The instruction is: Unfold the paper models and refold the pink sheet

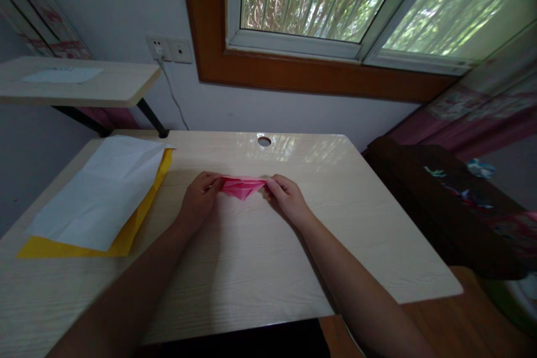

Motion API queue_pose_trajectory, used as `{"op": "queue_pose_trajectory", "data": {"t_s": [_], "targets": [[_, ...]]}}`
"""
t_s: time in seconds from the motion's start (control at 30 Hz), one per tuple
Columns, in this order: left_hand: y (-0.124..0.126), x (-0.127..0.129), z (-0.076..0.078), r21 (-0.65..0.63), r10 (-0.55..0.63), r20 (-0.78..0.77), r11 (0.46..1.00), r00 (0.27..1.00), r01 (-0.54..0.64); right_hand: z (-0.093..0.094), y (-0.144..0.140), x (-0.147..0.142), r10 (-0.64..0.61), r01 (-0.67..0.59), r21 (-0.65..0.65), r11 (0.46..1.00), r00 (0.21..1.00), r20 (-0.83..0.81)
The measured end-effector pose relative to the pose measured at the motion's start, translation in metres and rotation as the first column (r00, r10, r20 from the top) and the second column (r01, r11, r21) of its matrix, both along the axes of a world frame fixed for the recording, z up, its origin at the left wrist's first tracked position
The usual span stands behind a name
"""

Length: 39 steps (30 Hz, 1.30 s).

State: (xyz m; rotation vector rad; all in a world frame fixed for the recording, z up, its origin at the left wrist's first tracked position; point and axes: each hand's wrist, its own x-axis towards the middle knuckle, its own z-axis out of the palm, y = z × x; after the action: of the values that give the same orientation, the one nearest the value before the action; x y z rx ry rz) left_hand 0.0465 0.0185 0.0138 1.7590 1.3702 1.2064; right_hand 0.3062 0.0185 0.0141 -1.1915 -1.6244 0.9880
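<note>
A piece of folded pink paper is stretched between my two hands above the middle of the desk. My left hand pinches its left end between thumb and fingers. At the right end, my right hand grips it the same way. The paper has a straight upper edge and a pointed flap hanging down in the centre. Both ends of it are hidden under my fingers.
White paper lies over yellow paper on the desk's left side. Behind them stands a raised shelf on black legs. A cable hole sits near the back edge. Dark furniture holding small items stands at right.
</note>
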Motion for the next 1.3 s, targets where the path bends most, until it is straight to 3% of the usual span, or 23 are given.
{"op": "queue_pose_trajectory", "data": {"t_s": [0.23, 0.73, 1.3], "targets": [[-0.0016, 0.0004, 0.0031, 0.006, -0.002, 0.034, 1.0, 0.999, 0.002, 0.0009, -0.0009, -0.0016, 0.049, -0.051, 0.031, 0.998, 0.997, 0.066], [-0.0064, 0.0017, 0.0066, 0.052, -0.041, 0.015, 0.998, 0.999, 0.04, 0.0001, -0.0022, -0.0009, 0.121, -0.119, -0.042, 0.992, 0.991, 0.055], [-0.0058, -0.0002, 0.0069, -0.06, 0.035, 0.104, 0.998, 0.994, -0.028, -0.0003, -0.0017, -0.0015, 0.14, -0.14, -0.004, 0.99, 0.988, 0.066]]}}
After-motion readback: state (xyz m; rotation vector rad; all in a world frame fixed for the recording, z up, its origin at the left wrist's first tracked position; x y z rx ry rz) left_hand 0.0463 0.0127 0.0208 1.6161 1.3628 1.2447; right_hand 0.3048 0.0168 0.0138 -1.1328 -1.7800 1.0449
